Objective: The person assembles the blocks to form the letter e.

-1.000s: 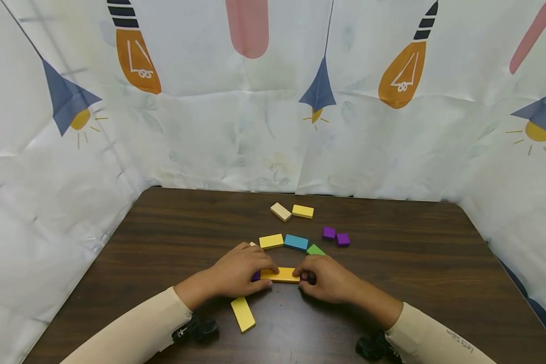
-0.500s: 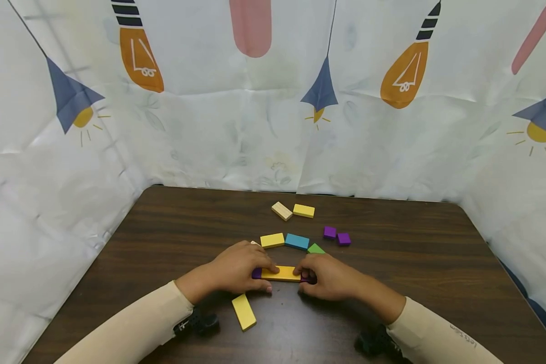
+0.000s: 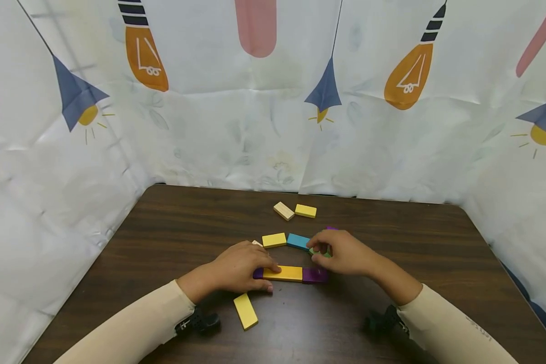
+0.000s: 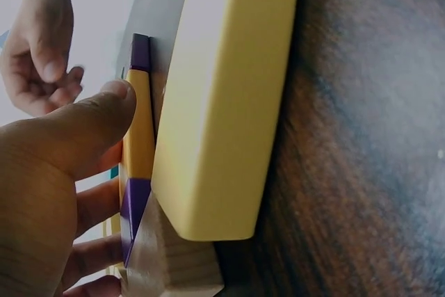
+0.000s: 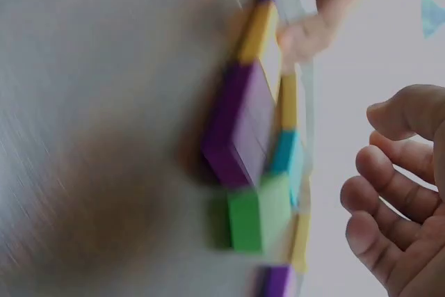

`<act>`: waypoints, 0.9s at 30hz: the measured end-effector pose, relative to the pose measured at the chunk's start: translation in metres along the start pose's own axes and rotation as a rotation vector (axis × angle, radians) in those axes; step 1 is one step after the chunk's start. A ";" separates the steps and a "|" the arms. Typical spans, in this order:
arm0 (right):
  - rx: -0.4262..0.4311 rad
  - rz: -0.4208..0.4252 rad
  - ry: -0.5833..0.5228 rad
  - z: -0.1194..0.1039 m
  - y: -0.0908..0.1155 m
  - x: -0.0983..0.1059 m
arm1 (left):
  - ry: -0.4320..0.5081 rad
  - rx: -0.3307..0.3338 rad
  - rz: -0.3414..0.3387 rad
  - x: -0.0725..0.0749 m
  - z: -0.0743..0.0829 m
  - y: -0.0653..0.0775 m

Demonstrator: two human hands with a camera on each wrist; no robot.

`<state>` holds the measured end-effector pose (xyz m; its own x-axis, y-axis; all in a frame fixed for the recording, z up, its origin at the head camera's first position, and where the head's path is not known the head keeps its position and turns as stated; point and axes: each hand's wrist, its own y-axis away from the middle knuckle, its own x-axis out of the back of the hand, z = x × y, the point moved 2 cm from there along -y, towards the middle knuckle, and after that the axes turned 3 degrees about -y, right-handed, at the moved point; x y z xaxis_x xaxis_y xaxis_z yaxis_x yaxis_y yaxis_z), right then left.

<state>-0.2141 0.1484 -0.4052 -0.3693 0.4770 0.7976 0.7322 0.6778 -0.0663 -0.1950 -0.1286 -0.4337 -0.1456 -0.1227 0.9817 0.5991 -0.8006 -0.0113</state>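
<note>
In the head view, a long orange-yellow block [image 3: 289, 273] lies flat, with a purple block [image 3: 258, 273] at its left end and another purple block [image 3: 315, 275] at its right end. My left hand [image 3: 239, 268] rests a fingertip on top of the orange-yellow block, its thumb near the front side. Over a green block [image 5: 245, 222] hovers my right hand [image 3: 346, 253], fingers loosely bent and holding nothing, as the right wrist view shows. Beyond the row lie a blue block [image 3: 298, 241] and a yellow block [image 3: 274, 240].
Closer to me is a yellow block [image 3: 245, 311], beside a pale wooden block [image 4: 177, 262] in the left wrist view. Farther back lie a wooden block [image 3: 284, 211] and another yellow block [image 3: 306, 211]. A patterned cloth [image 3: 227, 136] hangs behind the brown table [image 3: 186, 212].
My right hand has left the right end of the row and moved right and away from me, uncovering the purple block there. My left hand stays in place.
</note>
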 end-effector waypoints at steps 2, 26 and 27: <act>-0.019 0.033 0.027 0.005 -0.003 0.009 | -0.002 0.003 -0.003 0.000 0.000 0.000; -0.224 0.075 0.116 0.067 -0.062 0.036 | -0.023 -0.002 -0.001 -0.001 0.001 0.002; -0.232 0.072 0.121 0.068 -0.064 0.035 | -0.024 0.000 -0.002 -0.001 0.001 0.001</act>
<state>-0.3131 0.1597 -0.4136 -0.2506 0.4400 0.8623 0.8710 0.4914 0.0023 -0.1931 -0.1290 -0.4342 -0.1277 -0.1066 0.9861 0.5990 -0.8007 -0.0090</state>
